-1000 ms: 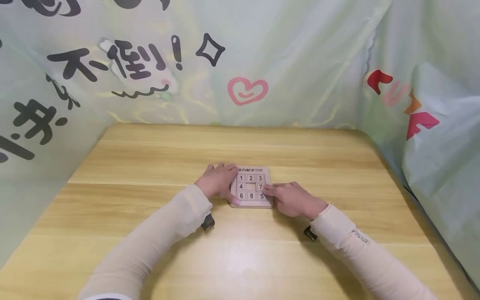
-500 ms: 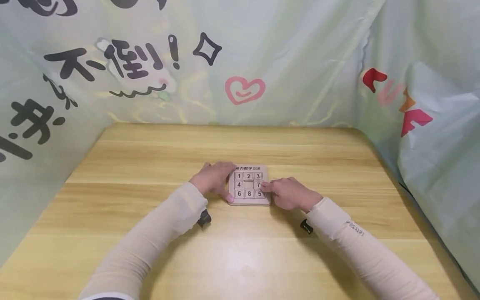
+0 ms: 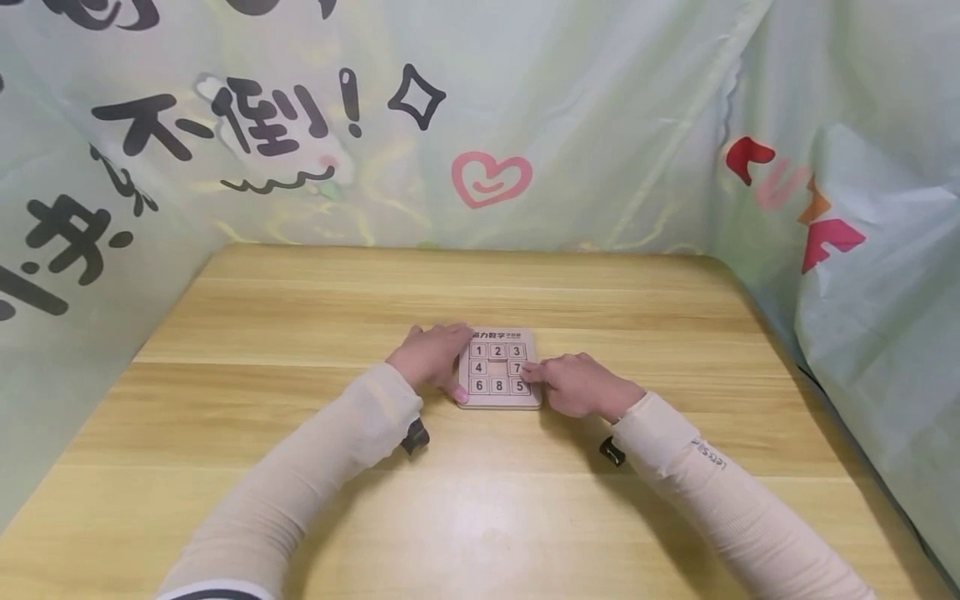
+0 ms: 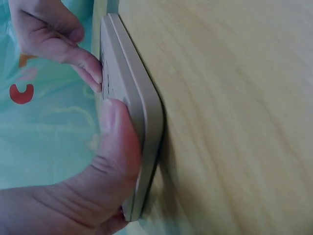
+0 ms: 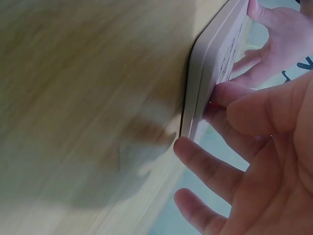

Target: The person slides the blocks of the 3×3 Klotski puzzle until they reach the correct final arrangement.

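A flat, pale sliding number puzzle (image 3: 501, 401) lies on the table between both hands. Its tiles read 1, 2, 3 on top, 4, a gap and 7 in the middle, and 6, 8, 5 at the bottom. My left hand (image 3: 430, 358) holds the board's left side, fingers at the upper corner and thumb (image 4: 120, 142) on the lower one. From the right, my right hand (image 3: 581, 385) reaches over the edge, its fingertips touching the 7 tile (image 3: 516, 367). In the right wrist view, its other fingers (image 5: 210, 171) extend loosely beside the board.
The wood-grain table (image 3: 480, 517) stretches around the puzzle. A pale green printed curtain (image 3: 600, 125) hangs behind it and along both sides. Dark camera mounts sit under both wrists, the left mount (image 3: 415, 436) and the right mount (image 3: 612, 452).
My left thumb has shifted slightly outward toward the board's lower left edge. The head view has moved a little. The tiles keep the same order, and my right fingertips stay at the 7.
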The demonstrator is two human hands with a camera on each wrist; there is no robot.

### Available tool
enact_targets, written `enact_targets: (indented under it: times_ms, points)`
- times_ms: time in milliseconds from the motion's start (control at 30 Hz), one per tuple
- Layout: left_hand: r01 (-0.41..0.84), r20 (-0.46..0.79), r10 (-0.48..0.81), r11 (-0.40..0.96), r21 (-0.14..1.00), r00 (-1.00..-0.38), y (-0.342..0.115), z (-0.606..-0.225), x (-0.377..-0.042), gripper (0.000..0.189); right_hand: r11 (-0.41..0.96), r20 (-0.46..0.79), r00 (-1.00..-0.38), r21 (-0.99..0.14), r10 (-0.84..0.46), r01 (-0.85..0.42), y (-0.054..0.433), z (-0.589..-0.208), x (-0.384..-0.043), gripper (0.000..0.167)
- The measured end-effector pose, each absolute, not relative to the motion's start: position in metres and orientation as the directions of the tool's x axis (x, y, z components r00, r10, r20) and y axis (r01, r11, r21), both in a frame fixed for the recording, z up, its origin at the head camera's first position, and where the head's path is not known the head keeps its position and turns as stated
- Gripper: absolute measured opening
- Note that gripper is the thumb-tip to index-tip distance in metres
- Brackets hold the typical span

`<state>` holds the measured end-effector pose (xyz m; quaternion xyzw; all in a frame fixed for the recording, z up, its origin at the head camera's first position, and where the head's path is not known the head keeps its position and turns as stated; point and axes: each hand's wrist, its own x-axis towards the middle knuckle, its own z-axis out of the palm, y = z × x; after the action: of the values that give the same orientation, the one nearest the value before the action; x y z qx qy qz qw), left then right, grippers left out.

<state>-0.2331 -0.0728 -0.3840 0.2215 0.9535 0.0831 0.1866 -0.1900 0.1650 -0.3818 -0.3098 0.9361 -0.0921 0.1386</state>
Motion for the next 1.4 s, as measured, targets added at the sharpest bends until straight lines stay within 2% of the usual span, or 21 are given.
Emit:
enact_targets:
  times_ms: [233,667,867,1067,1167,1400]
  points:
    - [0.420,-0.306,0.458,0.889,0.185,-0.835,-0.0727,-0.3865,-0.2277,0.107,0.785,-0.212,-0.761,-0.274,-0.613,-0.556,0.1635,-0.3858,-0.1895,0.046]
    - [0.424,-0.317,0.462,0.887,0.183,-0.828,-0.0706,-0.3796,-0.2343,0.111,0.794,-0.212,-0.772,-0.279,-0.599,-0.539,0.1657,-0.3779,-0.1933,0.047]
    - [0.419,-0.333,0.460,0.888,0.191,-0.823,-0.0701,-0.3797,-0.2344,0.110,0.803,-0.153,-0.792,-0.202,-0.591,-0.560,0.1644,-0.3812,-0.1890,0.039]
    - [0.419,-0.342,0.461,0.887,0.193,-0.819,-0.0705,-0.3804,-0.2342,0.111,0.767,-0.054,-0.765,-0.075,-0.642,-0.638,0.1604,-0.3828,-0.1857,0.040]
    - [0.418,-0.341,0.461,0.887,0.195,-0.819,-0.0705,-0.3799,-0.2344,0.111,0.748,-0.051,-0.747,-0.063,-0.663,-0.660,0.1589,-0.3829,-0.1866,0.045]
    - [0.413,-0.338,0.456,0.889,0.196,-0.823,-0.0703,-0.3802,-0.2349,0.108,0.764,-0.061,-0.763,-0.096,-0.644,-0.638,0.1638,-0.3830,-0.1916,0.035]
